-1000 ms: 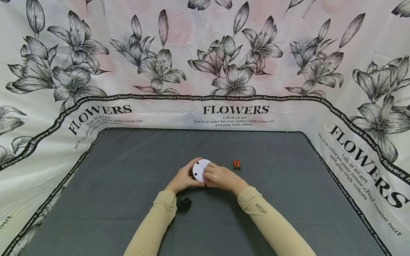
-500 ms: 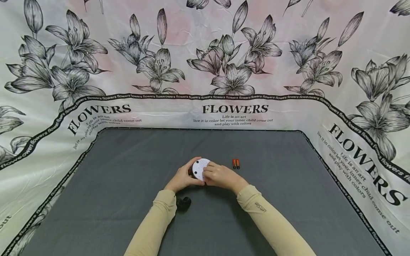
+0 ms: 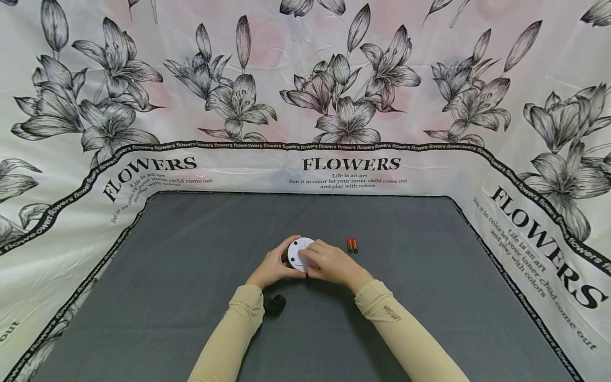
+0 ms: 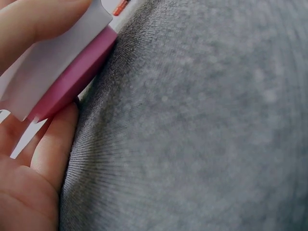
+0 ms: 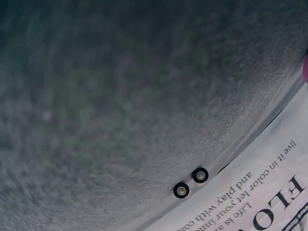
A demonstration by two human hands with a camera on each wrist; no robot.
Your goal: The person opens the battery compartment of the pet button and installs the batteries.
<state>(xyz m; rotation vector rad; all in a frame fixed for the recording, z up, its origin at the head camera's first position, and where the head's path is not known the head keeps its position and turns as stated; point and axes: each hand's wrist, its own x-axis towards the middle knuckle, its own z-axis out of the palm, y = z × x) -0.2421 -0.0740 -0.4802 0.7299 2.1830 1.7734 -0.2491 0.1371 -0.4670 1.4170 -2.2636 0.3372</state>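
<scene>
A round white device (image 3: 297, 253) with a perforated face and small dark feet is between both hands. My left hand (image 3: 274, 269) grips its left side, thumb along the near edge. In the left wrist view the device's pale shell (image 4: 67, 60) has a pink layer (image 4: 74, 79) beneath it, with fingers around both. My right hand (image 3: 332, 264) has curled fingers on the face and right edge of the device; its fingertips cover part of that face. Only a pink sliver (image 5: 305, 70) of it shows in the right wrist view.
Two red-and-black batteries (image 3: 352, 245) stand side by side right of the hands; their round ends (image 5: 181, 190) face the right wrist camera. A small black object (image 3: 274, 305) lies beside the left cuff. Grey cloth (image 3: 215, 233) covers the table, bordered by white flower-print fabric (image 3: 248, 170).
The right fingertips have shifted slightly left and up over the white face, showing more of its lower right part. The left hand keeps its grip; the batteries stay put.
</scene>
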